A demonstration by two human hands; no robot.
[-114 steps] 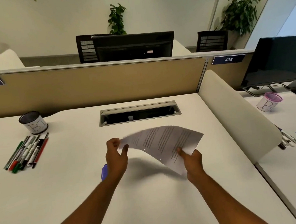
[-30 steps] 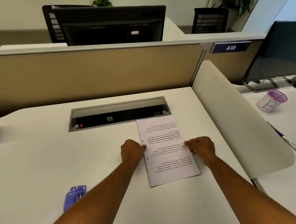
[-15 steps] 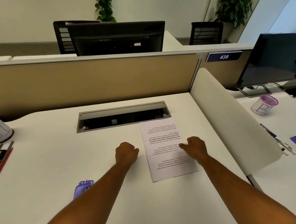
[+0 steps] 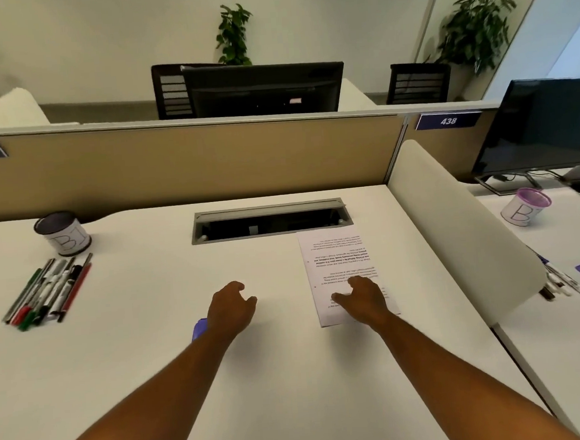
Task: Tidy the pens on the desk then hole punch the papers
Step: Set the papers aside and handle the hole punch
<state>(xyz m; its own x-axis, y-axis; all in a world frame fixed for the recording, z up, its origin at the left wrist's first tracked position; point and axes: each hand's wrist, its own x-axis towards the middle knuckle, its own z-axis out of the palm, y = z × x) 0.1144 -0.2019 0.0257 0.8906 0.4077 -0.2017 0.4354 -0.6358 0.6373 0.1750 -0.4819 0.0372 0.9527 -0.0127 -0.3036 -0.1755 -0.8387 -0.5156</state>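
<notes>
A printed sheet of paper (image 4: 339,261) lies flat on the white desk (image 4: 153,349), just right of centre, with two punched holes along its left edge. My right hand (image 4: 364,297) hovers over its near end, fingers loosely curled, holding nothing. My left hand (image 4: 231,308) is over bare desk to the left of the sheet, fingers apart and empty. The purple hole punch (image 4: 199,329) peeks out from behind my left wrist. Several pens and markers (image 4: 48,290) lie in a neat row at the far left, in front of a cup marked B1 (image 4: 62,233).
A cable tray opening (image 4: 268,220) is cut into the desk behind the paper. A tan partition (image 4: 192,161) closes the back. A curved white divider (image 4: 453,225) bounds the right side; beyond it stand another cup (image 4: 525,206), pens and a monitor (image 4: 546,123).
The paper went from held in the air to lying flat on the desk. Both hands have let go of it and drawn back; my left hand has moved left toward the hole punch.
</notes>
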